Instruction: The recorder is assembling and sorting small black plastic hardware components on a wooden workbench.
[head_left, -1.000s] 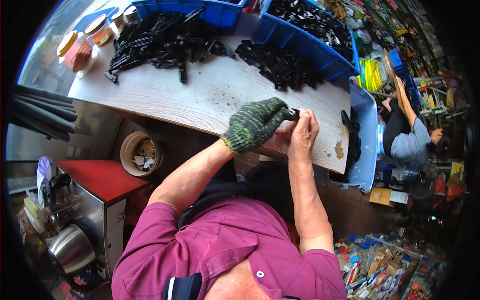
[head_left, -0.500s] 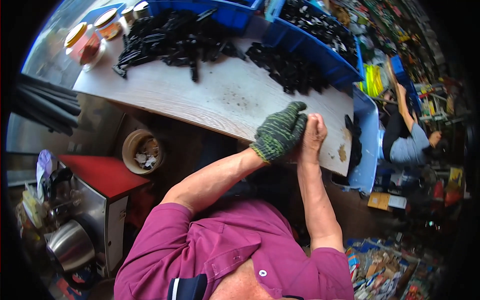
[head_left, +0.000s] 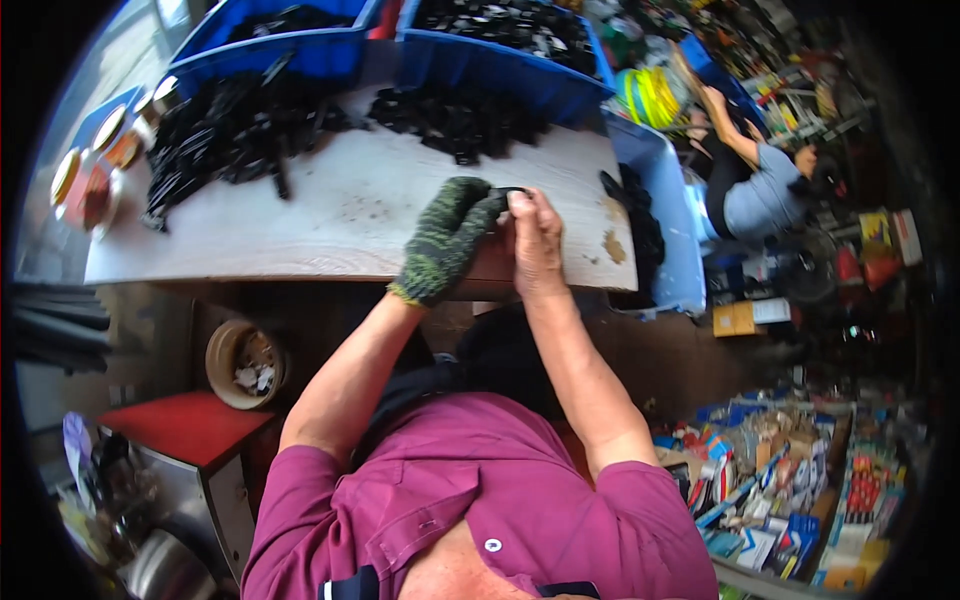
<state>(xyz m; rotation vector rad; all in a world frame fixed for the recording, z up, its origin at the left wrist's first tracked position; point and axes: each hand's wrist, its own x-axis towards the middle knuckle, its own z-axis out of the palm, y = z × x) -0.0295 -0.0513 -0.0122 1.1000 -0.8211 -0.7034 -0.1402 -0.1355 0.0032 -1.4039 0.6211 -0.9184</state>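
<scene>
Both hands have moved inward from the bench edge

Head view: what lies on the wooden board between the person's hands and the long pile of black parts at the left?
In the head view, only bare board separates the gloved left hand from that pile, apart from faint specks.

The glove on the left hand is a mottled green and black knit, while the right hand is bare. The small part pinched between them is black, same as the piles of parts spread across the pale wood-grain tabletop. Bins along the top of the frame are bright blue. Shirt at the bottom is magenta-purple. Lower left there's a red stool top, and a yellow-green coil sits upper right.
</scene>
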